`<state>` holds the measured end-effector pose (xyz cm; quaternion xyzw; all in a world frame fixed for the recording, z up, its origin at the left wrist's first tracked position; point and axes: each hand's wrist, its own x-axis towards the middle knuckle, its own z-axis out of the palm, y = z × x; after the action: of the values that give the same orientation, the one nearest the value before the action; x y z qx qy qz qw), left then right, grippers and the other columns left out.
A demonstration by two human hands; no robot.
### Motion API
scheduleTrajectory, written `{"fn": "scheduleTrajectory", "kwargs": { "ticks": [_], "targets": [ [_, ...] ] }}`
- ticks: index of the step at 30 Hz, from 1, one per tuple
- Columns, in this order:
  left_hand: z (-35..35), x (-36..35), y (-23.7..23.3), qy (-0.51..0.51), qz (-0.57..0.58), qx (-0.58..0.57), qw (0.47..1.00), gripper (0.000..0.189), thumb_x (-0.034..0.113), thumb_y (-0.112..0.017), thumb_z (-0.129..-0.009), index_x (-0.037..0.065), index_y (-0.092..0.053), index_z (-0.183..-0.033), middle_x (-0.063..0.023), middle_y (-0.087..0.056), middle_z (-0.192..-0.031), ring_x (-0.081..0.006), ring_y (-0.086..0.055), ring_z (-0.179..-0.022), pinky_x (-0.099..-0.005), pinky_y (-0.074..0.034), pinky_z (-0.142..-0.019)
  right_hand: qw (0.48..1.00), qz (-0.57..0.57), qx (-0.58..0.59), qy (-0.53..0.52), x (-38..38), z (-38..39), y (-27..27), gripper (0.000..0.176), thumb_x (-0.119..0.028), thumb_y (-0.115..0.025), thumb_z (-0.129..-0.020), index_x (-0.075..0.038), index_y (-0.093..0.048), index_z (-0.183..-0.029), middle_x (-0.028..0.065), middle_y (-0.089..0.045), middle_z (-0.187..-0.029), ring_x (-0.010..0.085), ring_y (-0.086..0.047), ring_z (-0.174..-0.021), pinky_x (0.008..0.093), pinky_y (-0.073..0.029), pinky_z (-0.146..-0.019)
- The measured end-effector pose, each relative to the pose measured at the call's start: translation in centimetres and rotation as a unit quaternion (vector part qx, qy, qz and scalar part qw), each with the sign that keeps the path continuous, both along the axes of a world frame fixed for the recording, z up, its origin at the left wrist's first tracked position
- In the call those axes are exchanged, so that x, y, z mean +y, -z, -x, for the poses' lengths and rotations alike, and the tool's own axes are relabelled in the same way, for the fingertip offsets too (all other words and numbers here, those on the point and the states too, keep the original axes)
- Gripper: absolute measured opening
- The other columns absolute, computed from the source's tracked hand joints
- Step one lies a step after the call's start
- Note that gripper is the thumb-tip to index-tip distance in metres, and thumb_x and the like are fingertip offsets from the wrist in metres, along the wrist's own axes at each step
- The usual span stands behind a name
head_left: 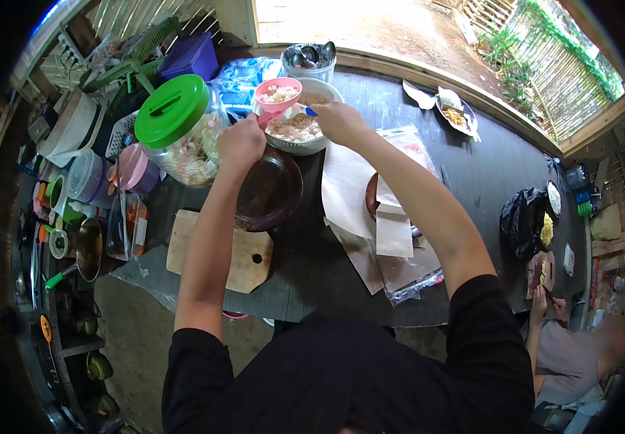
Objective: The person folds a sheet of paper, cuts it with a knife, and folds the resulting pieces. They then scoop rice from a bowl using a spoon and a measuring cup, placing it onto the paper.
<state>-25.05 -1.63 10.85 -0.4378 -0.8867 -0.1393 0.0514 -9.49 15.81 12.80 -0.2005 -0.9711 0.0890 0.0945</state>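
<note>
My left hand point(241, 142) grips the handle of a small pink cup point(277, 94) filled with pale chunks, held over the rim of a white bowl point(303, 137) of brownish crumbly food. My right hand point(339, 120) is closed on a blue-handled utensil point(308, 111) at the bowl's top edge; its working end is hidden. Just below my left hand sits a dark glass bowl point(269, 192) on the black table point(305, 267).
A big clear jar with a green lid point(175, 108) stands left of the bowl. A wooden board point(243, 260) lies near the front edge, paper sheets and plastic bags point(377, 217) to the right. A metal container of spoons point(309, 61) stands behind. Another person point(573, 354) sits at lower right.
</note>
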Motion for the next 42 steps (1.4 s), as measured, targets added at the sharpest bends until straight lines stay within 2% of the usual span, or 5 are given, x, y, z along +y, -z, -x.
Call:
{"fn": "scheduleTrajectory", "kwargs": {
  "ticks": [12, 17, 24, 31, 42],
  "targets": [
    [-0.2, 0.4, 0.2, -0.028, 0.026, -0.028, 0.999, 0.032, 0.027, -0.046, -0.097, 0.005, -0.062, -0.113, -0.0203, -0.072, -0.101, -0.0406, -0.07, -0.096, -0.0544, -0.053, -0.084, 0.977, 0.127, -0.076, -0.155, 4.3, -2.6, -1.4, 0.029, -0.02, -0.064, -0.093, -0.007, -0.071, -0.119, 0.0141, -0.073, -0.09, 0.0275, -0.067, -0.079, 0.0402, -0.053, -0.075],
    [-0.2, 0.1, -0.2, -0.031, 0.029, -0.042, 0.998, 0.032, 0.027, -0.045, -0.096, 0.006, -0.06, -0.115, -0.0196, -0.072, -0.1, -0.0413, -0.069, -0.095, -0.0565, -0.051, -0.083, 0.903, 0.391, -0.171, 0.043, 4.3, -3.2, -3.6, 0.029, -0.019, -0.062, -0.094, -0.009, -0.074, -0.119, -0.0019, -0.046, -0.063, 0.0082, -0.036, -0.051, 0.0274, -0.027, -0.042],
    [-0.5, -0.5, -0.5, 0.005, -0.021, 0.048, 0.999, 0.025, 0.023, -0.048, -0.098, 0.004, -0.061, -0.105, -0.0173, -0.073, -0.095, -0.0376, -0.072, -0.089, -0.0511, -0.053, -0.081, 0.887, 0.445, -0.059, 0.107, 6.0, -5.6, -5.6, 0.026, -0.016, -0.064, -0.093, -0.001, -0.073, -0.112, -0.0002, -0.049, -0.063, 0.0072, -0.03, -0.043, 0.028, -0.02, -0.038],
    [-0.8, -0.9, -0.7, 0.007, -0.015, 0.053, 0.998, 0.03, 0.031, -0.052, -0.097, 0.003, -0.064, -0.1, -0.0187, -0.073, -0.087, -0.0386, -0.072, -0.081, -0.0529, -0.054, -0.073, 0.908, 0.392, 0.08, 0.127, 6.3, -6.5, -7.3, 0.037, -0.02, -0.062, -0.094, -0.006, -0.068, -0.127, -0.0017, -0.051, -0.066, 0.0054, -0.033, -0.047, 0.0265, -0.022, -0.04],
    [-1.6, -0.2, -0.2, 0.007, 0.011, 0.045, 0.999, 0.033, 0.037, -0.052, -0.097, 0.01, -0.07, -0.101, -0.0148, -0.074, -0.087, -0.0341, -0.073, -0.083, -0.0507, -0.051, -0.078, 0.991, 0.02, 0.126, 0.032, 1.2, -4.9, -7.5, 0.034, -0.024, -0.061, -0.094, -0.01, -0.068, -0.125, 0.0239, -0.071, -0.097, 0.0403, -0.068, -0.083, 0.0476, -0.052, -0.077]
  ]
}}
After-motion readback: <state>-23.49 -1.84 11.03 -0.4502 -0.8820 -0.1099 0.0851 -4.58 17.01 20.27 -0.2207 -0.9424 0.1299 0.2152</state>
